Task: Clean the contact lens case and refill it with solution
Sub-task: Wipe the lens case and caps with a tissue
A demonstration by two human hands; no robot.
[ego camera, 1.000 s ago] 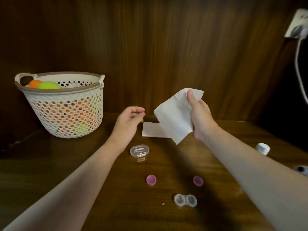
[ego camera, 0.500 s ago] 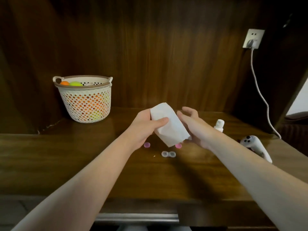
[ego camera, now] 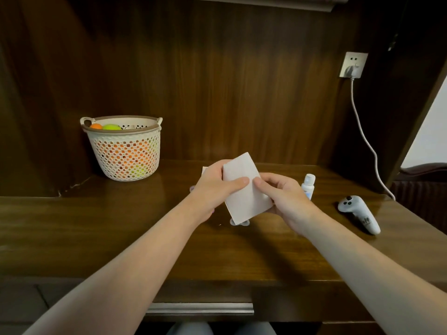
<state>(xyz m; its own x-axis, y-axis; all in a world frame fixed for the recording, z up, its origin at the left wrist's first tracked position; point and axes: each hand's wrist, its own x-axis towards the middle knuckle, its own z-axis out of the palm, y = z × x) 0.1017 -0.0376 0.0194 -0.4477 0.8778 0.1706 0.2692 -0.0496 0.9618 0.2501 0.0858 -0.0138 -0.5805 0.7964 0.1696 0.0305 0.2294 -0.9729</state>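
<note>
- Two bare forearms reach over a dark wooden desk.
- The left hand and right hand pinch a folded white tissue, thumbs pressed on its front.
- The clear contact lens case peeks out below the tissue, lying on the desk.
- A white controller lies at right; a small solution bottle stands just behind the right hand.
- Farther left, a perforated basket holds coloured balls.

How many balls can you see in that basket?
2 show above the rim of the basket: an orange ball at the left and a green ball beside it. Orange and green patches behind the holes suggest more lower down, too hidden to count.
</note>
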